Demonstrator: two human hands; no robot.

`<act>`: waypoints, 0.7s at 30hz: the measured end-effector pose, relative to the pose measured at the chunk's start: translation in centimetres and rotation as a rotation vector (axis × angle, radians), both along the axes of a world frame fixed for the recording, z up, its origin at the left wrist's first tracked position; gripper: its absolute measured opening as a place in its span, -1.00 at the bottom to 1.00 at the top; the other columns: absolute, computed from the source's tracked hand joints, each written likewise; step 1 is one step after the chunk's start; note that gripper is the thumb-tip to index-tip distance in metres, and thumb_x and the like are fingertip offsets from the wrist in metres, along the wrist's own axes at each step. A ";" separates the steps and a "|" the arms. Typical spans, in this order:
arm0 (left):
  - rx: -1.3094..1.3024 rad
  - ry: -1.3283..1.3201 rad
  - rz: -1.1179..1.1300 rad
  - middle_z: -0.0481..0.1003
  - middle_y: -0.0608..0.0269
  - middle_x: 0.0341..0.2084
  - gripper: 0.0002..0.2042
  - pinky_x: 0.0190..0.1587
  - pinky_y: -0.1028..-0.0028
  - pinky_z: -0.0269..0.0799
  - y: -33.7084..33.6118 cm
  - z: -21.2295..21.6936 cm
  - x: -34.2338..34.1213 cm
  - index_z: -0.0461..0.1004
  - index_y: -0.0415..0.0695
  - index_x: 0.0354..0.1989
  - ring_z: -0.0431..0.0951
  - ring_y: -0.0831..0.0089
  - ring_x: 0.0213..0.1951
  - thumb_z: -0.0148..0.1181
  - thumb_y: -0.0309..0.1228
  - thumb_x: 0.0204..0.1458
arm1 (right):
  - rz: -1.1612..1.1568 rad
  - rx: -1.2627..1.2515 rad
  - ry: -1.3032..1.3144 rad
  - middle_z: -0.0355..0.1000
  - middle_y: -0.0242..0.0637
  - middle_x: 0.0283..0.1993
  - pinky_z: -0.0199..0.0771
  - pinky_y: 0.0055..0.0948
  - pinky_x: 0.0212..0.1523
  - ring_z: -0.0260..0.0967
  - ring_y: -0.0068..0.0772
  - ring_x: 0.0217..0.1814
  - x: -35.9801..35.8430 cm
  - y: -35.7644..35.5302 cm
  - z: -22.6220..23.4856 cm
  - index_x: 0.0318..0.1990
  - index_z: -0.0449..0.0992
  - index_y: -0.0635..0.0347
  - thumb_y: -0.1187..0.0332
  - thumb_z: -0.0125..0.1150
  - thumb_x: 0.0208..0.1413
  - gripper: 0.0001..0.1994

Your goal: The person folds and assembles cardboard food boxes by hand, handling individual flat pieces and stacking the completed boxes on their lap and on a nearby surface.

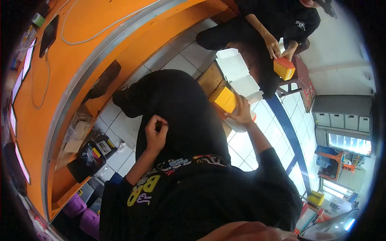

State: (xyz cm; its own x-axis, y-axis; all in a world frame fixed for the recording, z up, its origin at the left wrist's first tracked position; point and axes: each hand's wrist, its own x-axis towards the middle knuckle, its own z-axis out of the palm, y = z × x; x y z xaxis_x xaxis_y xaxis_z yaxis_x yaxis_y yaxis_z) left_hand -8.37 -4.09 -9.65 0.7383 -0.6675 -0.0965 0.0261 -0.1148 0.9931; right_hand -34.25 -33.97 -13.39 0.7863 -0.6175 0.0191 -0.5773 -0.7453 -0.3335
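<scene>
A yellow box point(226, 99) sits on a wooden surface just right of my knee. My right hand point(242, 111) grips its right side, thumb low and fingers along the edge. Under that wrist a pale piece with a red-orange edge is partly hidden. White unfolded cartons point(233, 65) lie beyond the box. My left hand point(156, 134) rests against my dark trousers point(177, 100), its fingers curled in loosely with nothing visible in them. Across from me, another person's hands point(277, 49) hold a yellow box with an orange-red top point(284, 69).
An orange counter point(92, 24) with a metal edge point(76, 96) runs along the left, bearing a phone point(49, 36) and white cable. Below it stands a black bin point(86, 160). A brown stool point(303, 80) is at the right, on white floor tiles point(120, 126).
</scene>
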 end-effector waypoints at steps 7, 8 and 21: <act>0.001 -0.069 0.008 0.40 0.29 -0.53 -0.95 -0.33 0.54 0.32 -0.3 0.0 0.2 0.35 -0.20 -0.48 0.41 0.56 -0.44 0.07 -0.60 -0.12 | -0.050 0.146 0.281 0.33 0.01 0.02 0.27 -0.08 0.08 0.29 -0.09 0.10 6.3 -3.7 6.2 0.14 0.39 0.14 -0.25 0.20 -0.07 -0.25; -0.002 -0.063 0.015 0.40 0.29 -0.53 -0.95 -0.33 0.54 0.32 -0.3 0.0 0.3 0.35 -0.20 -0.48 0.41 0.56 -0.44 0.07 -0.60 -0.12 | -0.027 0.203 0.269 0.38 0.00 -0.05 0.33 -0.15 0.03 0.35 -0.11 0.03 7.8 -5.1 6.5 0.09 0.43 0.17 -0.22 0.20 -0.04 -0.30; 0.070 -0.088 -0.021 0.45 0.25 -0.51 -0.92 -0.33 0.48 0.37 -1.3 0.7 0.7 0.37 -0.19 -0.46 0.49 0.46 -0.43 0.14 -0.58 -0.12 | -0.101 -0.029 0.672 0.32 0.16 0.07 0.46 -0.15 0.03 0.40 0.08 0.06 16.9 -14.9 -6.1 -0.01 0.45 0.33 -0.17 0.06 0.08 -0.36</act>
